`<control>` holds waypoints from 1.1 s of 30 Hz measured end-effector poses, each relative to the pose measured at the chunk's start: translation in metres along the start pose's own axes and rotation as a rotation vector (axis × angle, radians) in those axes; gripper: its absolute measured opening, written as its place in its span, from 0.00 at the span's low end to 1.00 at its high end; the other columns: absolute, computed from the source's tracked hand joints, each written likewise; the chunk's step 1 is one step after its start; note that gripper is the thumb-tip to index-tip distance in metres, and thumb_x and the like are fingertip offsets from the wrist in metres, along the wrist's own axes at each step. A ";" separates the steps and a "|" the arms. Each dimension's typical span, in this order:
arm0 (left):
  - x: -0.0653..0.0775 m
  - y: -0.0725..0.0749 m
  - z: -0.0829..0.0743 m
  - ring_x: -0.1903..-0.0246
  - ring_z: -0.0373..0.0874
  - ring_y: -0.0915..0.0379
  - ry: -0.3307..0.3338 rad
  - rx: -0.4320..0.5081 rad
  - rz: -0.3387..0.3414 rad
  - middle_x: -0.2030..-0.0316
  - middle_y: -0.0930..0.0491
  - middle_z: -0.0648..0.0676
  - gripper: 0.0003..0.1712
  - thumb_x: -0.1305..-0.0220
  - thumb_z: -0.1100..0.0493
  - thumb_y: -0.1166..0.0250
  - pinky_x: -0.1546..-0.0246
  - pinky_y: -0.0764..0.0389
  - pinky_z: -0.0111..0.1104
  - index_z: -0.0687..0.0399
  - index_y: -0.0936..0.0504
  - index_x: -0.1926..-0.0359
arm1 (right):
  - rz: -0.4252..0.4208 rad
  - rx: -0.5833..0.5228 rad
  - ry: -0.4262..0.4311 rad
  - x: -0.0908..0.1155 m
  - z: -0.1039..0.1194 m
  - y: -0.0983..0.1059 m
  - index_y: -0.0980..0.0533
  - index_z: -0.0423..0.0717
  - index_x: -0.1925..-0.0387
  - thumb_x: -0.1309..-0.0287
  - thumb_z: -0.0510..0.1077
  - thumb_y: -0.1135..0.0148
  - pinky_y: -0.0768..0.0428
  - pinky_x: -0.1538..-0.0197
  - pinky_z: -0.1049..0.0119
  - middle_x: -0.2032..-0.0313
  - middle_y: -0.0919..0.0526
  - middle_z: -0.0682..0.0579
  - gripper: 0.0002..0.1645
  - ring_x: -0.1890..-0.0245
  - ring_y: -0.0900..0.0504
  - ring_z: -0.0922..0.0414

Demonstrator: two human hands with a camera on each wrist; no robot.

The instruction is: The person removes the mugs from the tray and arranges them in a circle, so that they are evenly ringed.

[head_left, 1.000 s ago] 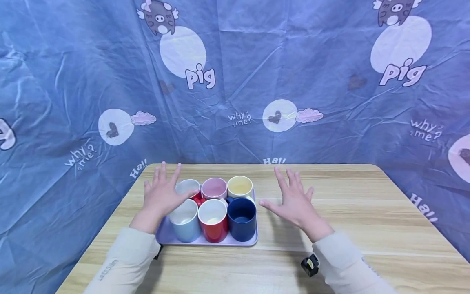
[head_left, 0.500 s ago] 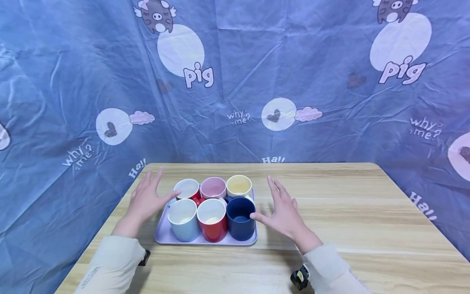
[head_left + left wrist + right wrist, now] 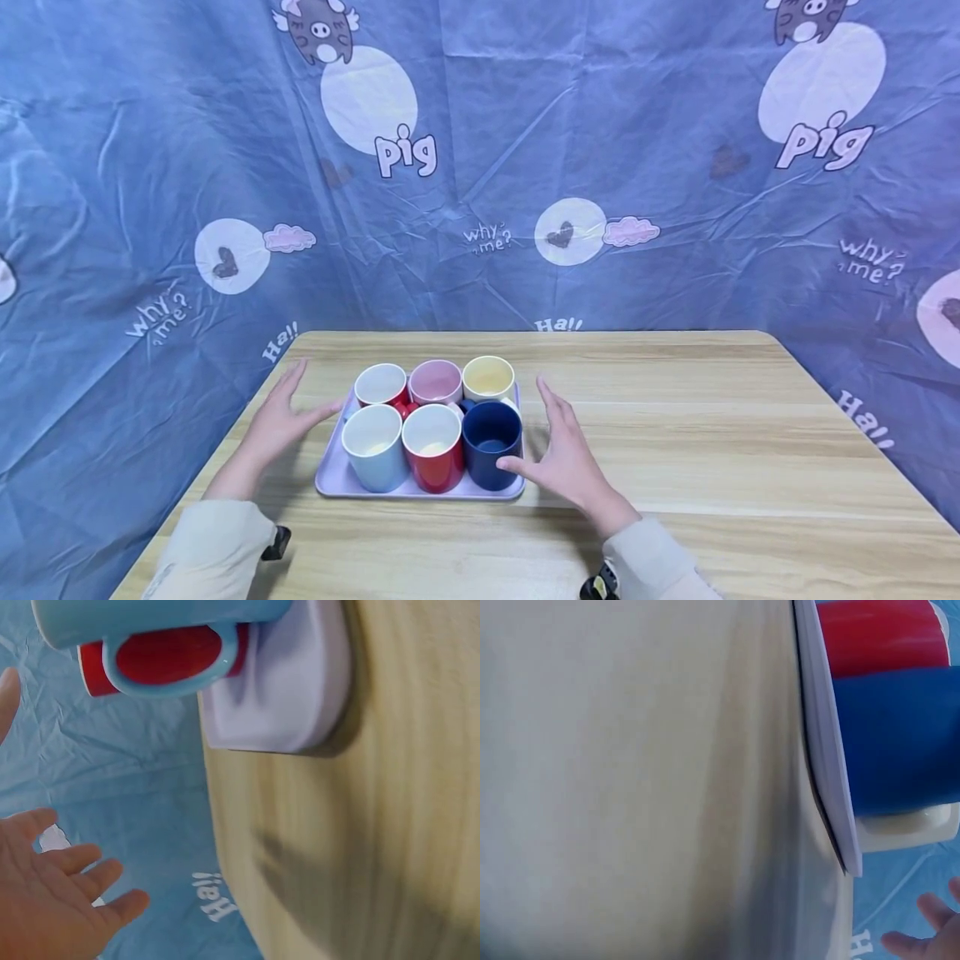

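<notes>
The left hand (image 3: 273, 423) is spread wide, beside a lilac tray (image 3: 335, 477) lying between both hands; nearest this hand stand a light blue mug (image 3: 377, 462) and a rear red mug (image 3: 381, 386), midway a front red mug (image 3: 435, 457) and a pink mug (image 3: 436, 382), then a navy mug (image 3: 486, 433) and a yellow mug (image 3: 488, 380) near the right hand (image 3: 560, 457), also spread wide

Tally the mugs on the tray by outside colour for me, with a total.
Red mugs: 2
Light blue mug: 1
Navy mug: 1
Pink mug: 1
Pale yellow mug: 1
Total: 6
</notes>
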State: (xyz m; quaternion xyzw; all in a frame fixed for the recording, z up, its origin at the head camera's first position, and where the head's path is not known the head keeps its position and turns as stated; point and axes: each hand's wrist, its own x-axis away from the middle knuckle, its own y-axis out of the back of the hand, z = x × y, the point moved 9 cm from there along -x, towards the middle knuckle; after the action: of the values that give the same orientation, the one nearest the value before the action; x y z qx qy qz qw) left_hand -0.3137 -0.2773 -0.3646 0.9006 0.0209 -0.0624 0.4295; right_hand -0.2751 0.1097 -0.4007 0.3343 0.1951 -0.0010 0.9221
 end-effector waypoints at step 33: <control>0.023 -0.057 0.057 0.49 0.43 0.25 0.078 0.619 0.217 0.40 0.38 0.77 0.38 0.42 0.71 0.36 0.51 0.26 0.23 0.80 0.44 0.35 | -0.125 -0.331 -0.076 0.015 -0.003 -0.024 0.34 0.44 0.36 0.70 0.49 0.17 0.18 0.57 0.55 0.54 0.28 0.46 0.56 0.57 0.23 0.49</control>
State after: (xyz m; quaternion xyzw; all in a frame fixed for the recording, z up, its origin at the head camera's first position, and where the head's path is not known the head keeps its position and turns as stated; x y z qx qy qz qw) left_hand -0.3013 -0.2862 -0.4467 0.9872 -0.0785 0.0151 0.1383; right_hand -0.2658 0.0945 -0.4228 0.1648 0.1781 -0.0389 0.9693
